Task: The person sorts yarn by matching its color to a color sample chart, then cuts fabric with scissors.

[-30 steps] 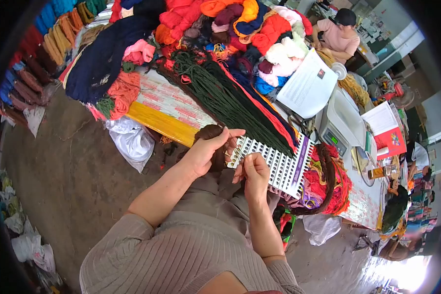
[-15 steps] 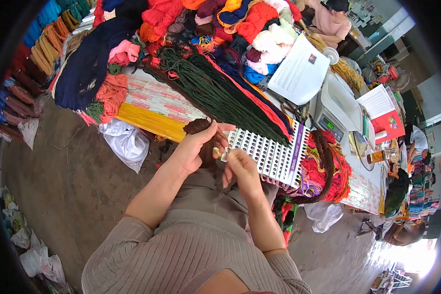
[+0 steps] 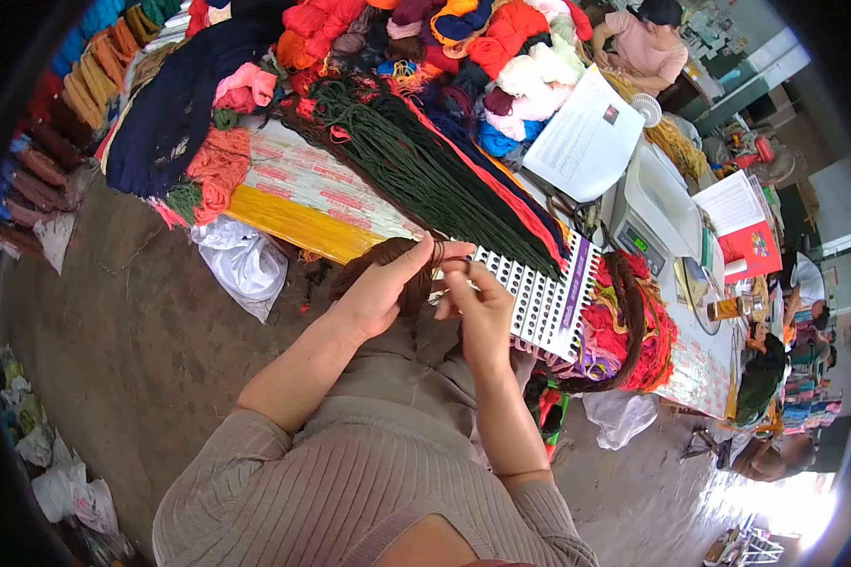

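Observation:
Dark brown yarn (image 3: 359,267) is bunched in my left hand (image 3: 384,291), whose fingers wrap round it at the table's near edge. Strands of it pass over the fingers. My right hand (image 3: 480,307) is close beside on the right, its fingers bent and pinched near those strands; what lies between its fingertips is too small to tell. Just beyond both hands lies a white sample card with rows of dark holes (image 3: 539,300) and a purple strip. Long dark green yarn (image 3: 444,180) stretches across the table to the card.
Navy yarn (image 3: 165,128) and coral yarn (image 3: 222,170) hang over the table's left end. A digital scale (image 3: 641,241), printed papers (image 3: 581,137) and a red booklet (image 3: 747,250) stand right. A co-worker (image 3: 643,47) sits at the back. White bags (image 3: 241,269) lie below.
The brown yarn now bulges further left of my left hand. My right hand has moved slightly right and up, and its fingers are nearer the strands. The view has shifted slightly.

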{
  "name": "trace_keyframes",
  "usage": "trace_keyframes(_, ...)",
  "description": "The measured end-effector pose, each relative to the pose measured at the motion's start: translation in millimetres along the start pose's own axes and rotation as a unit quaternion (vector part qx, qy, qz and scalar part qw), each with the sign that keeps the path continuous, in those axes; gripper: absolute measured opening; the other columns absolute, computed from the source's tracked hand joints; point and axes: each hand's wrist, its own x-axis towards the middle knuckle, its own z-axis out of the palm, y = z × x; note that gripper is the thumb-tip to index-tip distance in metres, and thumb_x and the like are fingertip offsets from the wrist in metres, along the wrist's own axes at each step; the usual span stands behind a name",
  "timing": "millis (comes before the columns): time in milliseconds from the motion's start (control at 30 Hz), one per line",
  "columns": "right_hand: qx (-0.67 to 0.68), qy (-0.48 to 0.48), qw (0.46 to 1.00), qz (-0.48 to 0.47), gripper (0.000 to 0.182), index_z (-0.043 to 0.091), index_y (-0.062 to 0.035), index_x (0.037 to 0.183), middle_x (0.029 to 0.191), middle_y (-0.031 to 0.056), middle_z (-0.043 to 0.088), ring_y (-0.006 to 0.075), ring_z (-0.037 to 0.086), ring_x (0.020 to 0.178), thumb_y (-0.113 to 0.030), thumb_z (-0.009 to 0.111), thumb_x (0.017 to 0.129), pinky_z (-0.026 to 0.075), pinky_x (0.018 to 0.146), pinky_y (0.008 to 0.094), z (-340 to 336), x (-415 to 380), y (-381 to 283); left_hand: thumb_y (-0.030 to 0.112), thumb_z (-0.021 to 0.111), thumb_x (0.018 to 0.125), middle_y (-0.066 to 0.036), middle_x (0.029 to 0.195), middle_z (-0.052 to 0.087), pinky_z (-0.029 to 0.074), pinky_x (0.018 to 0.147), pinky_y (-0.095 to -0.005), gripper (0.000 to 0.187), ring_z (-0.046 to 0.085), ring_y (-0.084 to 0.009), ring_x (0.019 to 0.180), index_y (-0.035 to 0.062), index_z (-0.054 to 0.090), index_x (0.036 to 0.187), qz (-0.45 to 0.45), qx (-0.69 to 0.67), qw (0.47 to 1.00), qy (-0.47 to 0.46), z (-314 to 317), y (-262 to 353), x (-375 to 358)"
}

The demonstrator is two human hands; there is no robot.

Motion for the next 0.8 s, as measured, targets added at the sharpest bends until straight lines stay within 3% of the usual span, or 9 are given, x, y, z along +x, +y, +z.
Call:
trace_keyframes(100, -0.002, -0.019, 0.999, -0.028, 0.01, 0.058, 0.0003, 0.089, 0.075, -0.0002, 0.055, 0.0059, 0.05, 0.056, -0.009, 0.057, 0.09, 0.04, 0.05, 0.0193, 8.4, 2.2, 5.6, 0.038, 0.033, 0.098, -0.002, 0.095, 0.059, 0.043, 0.06, -0.0228, 0.049, 0.052, -0.0082, 0.067, 0.0029, 0.05, 0.127, -0.004, 0.066, 0.998, -0.002, 4.0, 2.2, -3.9)
trace_keyframes(200, 0.02, -0.024, 0.999, -0.013, 0.009, 0.055, -0.001, 0.088, 0.073, 0.0002, 0.055, 0.0057, 0.049, 0.055, -0.01, 0.055, 0.091, 0.04, 0.05, 0.0196, 8.8, 1.7, 3.2, 0.037, 0.035, 0.098, -0.003, 0.1, 0.06, 0.045, 0.065, -0.0243, 0.046, 0.055, -0.0094, 0.073, 0.003, 0.051, 0.125, -0.014, -0.016, 1.0, -0.006, -4.4, -0.9, -2.9)
trace_keyframes(233, 0.019, -0.024, 0.999, -0.015, 0.009, 0.055, -0.001, 0.088, 0.073, 0.0002, 0.055, 0.0057, 0.049, 0.055, -0.01, 0.055, 0.091, 0.04, 0.05, 0.0196, 9.2, 2.3, 3.5, 0.038, 0.036, 0.098, -0.001, 0.109, 0.057, 0.042, 0.078, -0.0251, 0.044, 0.053, -0.0093, 0.092, 0.0062, 0.055, 0.121, -0.037, -0.043, 0.998, -0.027, -5.9, 3.7, -4.9)
trace_keyframes(333, 0.042, -0.047, 0.998, -0.028, 0.012, 0.053, -0.0012, 0.089, 0.072, 0.0, 0.054, 0.0062, 0.05, 0.057, -0.013, 0.052, 0.093, 0.04, 0.053, 0.0192, 3.1, 2.1, 4.7, 0.036, 0.033, 0.098, -0.008, 0.122, 0.054, 0.047, 0.075, -0.0283, 0.046, 0.056, -0.0155, 0.097, 0.002, 0.051, 0.124, -0.01, -0.038, 0.999, -0.01, -5.2, 2.0, -2.2)
trace_keyframes(567, 0.031, -0.084, 0.995, 0.038, 0.016, 0.054, -0.0017, 0.09, 0.068, 0.0016, 0.055, 0.0075, 0.052, 0.057, -0.017, 0.05, 0.093, 0.04, 0.054, 0.0203, 0.1, -0.8, 0.1, 0.035, 0.04, 0.097, -0.007, 0.112, 0.06, 0.041, 0.091, -0.0292, 0.042, 0.052, -0.0147, 0.107, 0.0009, 0.058, 0.113, 0.029, -0.034, 0.997, 0.057, -10.9, 2.1, 0.9)
trace_keyframes(600, -0.084, -0.129, 0.987, 0.054, 0.017, 0.054, -0.0002, 0.092, 0.068, 0.0039, 0.055, 0.0093, 0.054, 0.059, -0.017, 0.053, 0.092, 0.041, 0.054, 0.0239, -5.0, -2.0, 0.9, 0.033, 0.041, 0.097, -0.008, 0.108, 0.061, 0.042, 0.09, -0.0291, 0.04, 0.055, -0.0146, 0.103, -0.0001, 0.059, 0.112, 0.035, -0.022, 0.995, 0.09, -8.8, 7.3, -2.5)
trace_keyframes(667, -0.304, -0.093, 0.942, -0.108, 0.016, 0.053, -0.0009, 0.096, 0.07, 0.0103, 0.056, 0.0194, 0.057, 0.064, -0.015, 0.056, 0.089, 0.046, 0.061, 0.0311, -11.5, -6.5, -6.5, 0.03, 0.045, 0.095, -0.006, 0.09, 0.062, 0.047, 0.075, -0.0256, 0.036, 0.059, -0.0121, 0.083, -0.0015, 0.061, 0.103, 0.043, 0.021, 0.981, 0.189, -11.5, 18.2, -10.0)
trace_keyframes(733, -0.34, -0.006, 0.93, -0.138, 0.013, 0.051, -0.0015, 0.097, 0.082, 0.0148, 0.057, 0.0258, 0.057, 0.071, -0.012, 0.053, 0.09, 0.047, 0.067, 0.0335, -23.8, -7.3, -25.0, 0.032, 0.048, 0.094, 0.0, 0.054, 0.046, 0.032, 0.043, -0.0218, 0.033, 0.041, -0.009, 0.045, 0.0028, 0.059, 0.083, 0.032, 0.034, 0.972, 0.23, -41.2, 28.5, -15.8)
trace_keyframes(800, -0.31, 0.022, 0.898, -0.312, 0.009, 0.05, -0.0019, 0.095, 0.095, 0.0126, 0.057, 0.0244, 0.056, 0.081, -0.009, 0.049, 0.092, 0.044, 0.078, 0.032, -55.7, 8.6, -51.9, 0.034, 0.048, 0.093, 0.006, 0.045, 0.024, 0.02, 0.037, -0.0223, 0.036, 0.023, -0.0059, 0.037, 0.0077, 0.05, 0.07, 0.012, -0.121, 0.972, 0.199, -91.1, 46.6, -27.9)
